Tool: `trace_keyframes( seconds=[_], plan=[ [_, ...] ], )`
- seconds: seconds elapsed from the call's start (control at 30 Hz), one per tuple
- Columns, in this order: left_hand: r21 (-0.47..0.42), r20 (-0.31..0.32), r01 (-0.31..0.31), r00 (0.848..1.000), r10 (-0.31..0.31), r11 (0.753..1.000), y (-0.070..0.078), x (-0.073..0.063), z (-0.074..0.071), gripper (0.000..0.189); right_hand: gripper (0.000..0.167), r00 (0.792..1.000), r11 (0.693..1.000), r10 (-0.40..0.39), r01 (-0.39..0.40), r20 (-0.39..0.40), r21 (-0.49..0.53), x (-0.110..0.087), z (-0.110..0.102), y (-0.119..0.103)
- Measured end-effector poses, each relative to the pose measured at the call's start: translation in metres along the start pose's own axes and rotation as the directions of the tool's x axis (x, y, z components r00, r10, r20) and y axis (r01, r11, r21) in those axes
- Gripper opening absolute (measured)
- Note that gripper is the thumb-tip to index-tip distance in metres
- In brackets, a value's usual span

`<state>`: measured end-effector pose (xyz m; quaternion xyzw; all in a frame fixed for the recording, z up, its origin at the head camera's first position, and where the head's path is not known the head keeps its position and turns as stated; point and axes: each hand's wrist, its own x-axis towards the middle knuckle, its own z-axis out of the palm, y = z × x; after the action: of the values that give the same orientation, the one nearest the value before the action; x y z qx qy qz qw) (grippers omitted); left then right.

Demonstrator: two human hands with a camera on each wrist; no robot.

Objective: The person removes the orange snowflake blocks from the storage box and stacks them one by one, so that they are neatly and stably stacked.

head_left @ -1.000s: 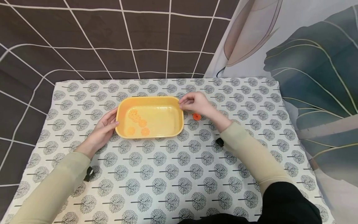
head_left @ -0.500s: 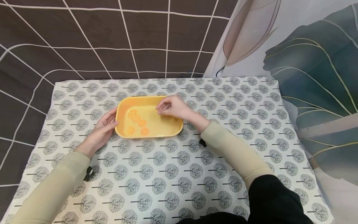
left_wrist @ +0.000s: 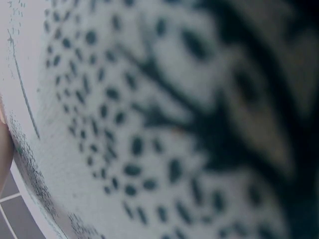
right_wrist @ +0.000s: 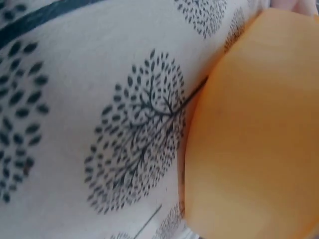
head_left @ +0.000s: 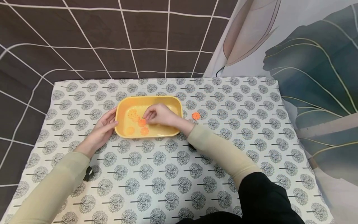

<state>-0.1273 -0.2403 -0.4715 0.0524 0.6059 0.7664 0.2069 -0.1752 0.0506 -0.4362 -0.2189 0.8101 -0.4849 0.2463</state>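
A shallow yellow rectangular tub [head_left: 165, 134] stands on the cloth, its outer wall filling the right of the right wrist view. My left hand [head_left: 102, 127] holds its left end, thumb at the rim and fingers along the outside. Inside, my right hand [head_left: 159, 115] reaches down and pinches the edge of a small orange scalloped disc [head_left: 141, 123], which looks brighter than its neighbours. Several paler discs [head_left: 132, 113] lie around it on the tub's floor. Another orange disc [head_left: 196, 116], dark at its centre, lies on the cloth right of the tub. The left wrist view is mostly blurred cloth.
A white cloth [head_left: 156, 186] printed with grey trees covers the table. Behind it rises a dark wall covering [head_left: 145, 34] with white grid lines. A leaf-patterned curtain [head_left: 313, 77] hangs at the right.
My right hand has moved left from the tub's right rim, down into the tub to the orange disc. The disc on the cloth, briefly hidden, shows again. My left hand stays put.
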Motion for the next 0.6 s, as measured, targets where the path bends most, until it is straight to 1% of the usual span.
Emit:
trace_keyframes(
  seconds=[0.2,0.4,0.6],
  plan=[
    [-0.003,-0.001,0.002,1.0,-0.002,1.0,0.0,0.0,0.0,0.071,0.02,0.999,0.999,0.0,0.002,0.035,-0.05,0.004,0.009,-0.002],
    [0.005,-0.004,0.012,1.0,-0.012,1.0,0.0,0.0,0.0,0.071,0.019,0.995,0.995,0.014,-0.005,0.095,-0.101,0.007,0.015,-0.002],
    [0.006,0.0,0.011,1.0,-0.011,1.0,0.0,0.001,-0.001,0.071,0.023,0.989,0.981,0.023,0.006,0.143,-0.195,0.009,0.019,-0.001]
  ],
)
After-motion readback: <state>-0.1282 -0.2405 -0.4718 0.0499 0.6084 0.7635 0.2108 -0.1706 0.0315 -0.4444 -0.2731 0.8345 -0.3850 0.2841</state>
